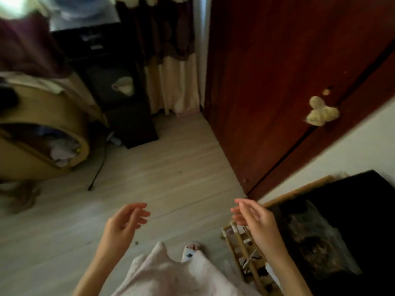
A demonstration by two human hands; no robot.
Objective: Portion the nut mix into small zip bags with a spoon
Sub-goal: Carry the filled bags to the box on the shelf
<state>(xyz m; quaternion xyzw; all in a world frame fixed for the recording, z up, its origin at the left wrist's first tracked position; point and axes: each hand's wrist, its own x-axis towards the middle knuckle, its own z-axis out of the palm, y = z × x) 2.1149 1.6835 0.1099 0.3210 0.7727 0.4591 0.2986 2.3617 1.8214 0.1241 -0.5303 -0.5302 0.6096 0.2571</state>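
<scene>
no nut mix, zip bags or spoon show anywhere in this view; if they are in the room, they lie outside the frame or in the blur. the person stands on a pale wood floor (171, 167) with both hands raised in front of the body and holding nothing. the left hand (126, 223) hangs loose, fingers gently curled and spread, its grip empty. the right hand (254, 221) is turned edge-on, fingers nearly straight and relaxed, its grip likewise empty. judging by that pose, the hands look to be between jobs, perhaps on the way to fetch the supplies, and the portioning has not visibly begun.

below the right hand sits a small wooden rack (245, 246), partly covered by the forearm; what it carries is too muddled to name. beside it, on a black surface (363, 199), lies something wrapped in clear plastic (314, 238), contents dark and unreadable. a red-brown door (288, 71) stands ahead, a pale cloth (320, 114) knotted at its handle. a round tan cabinet (42, 129) at left is smeared by motion, as is the upper corner. a slippered foot (192, 249) peeks from under a pink garment (171, 278).
</scene>
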